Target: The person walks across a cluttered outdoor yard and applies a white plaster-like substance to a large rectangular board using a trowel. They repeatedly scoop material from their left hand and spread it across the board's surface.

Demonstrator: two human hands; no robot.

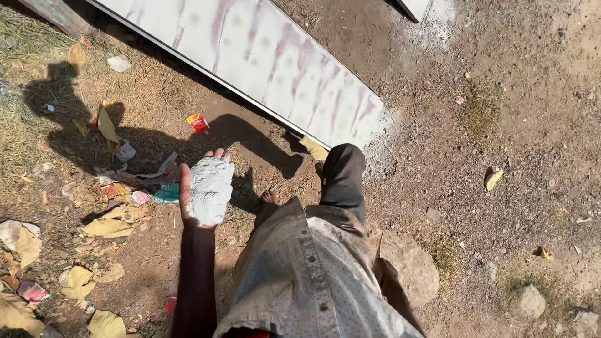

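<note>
Left hand (203,188) turned palm up and cupped under a pale grey-white lump of putty-like paste (211,189), thumb along its left edge, fingertips showing past its top end. Lump resting flat in the palm, long axis running away from the body along the forearm, toward the long white-coated panel with faint pink streaks (263,59) lying slantwise on the bare dirt ground (501,125). Panel up and to the right of the lump, well apart from it, near edge crossing the line of the fingers at an angle. Left arm stretched straight forward, low over leaf litter and scraps of wrappers (119,188). Right hand out of sight, so impossible to tell whether clenched or loose. Bent knee in dark trousers (343,175) between lump and panel's lower corner; rounded stone (407,269) beside the shirt.
</note>
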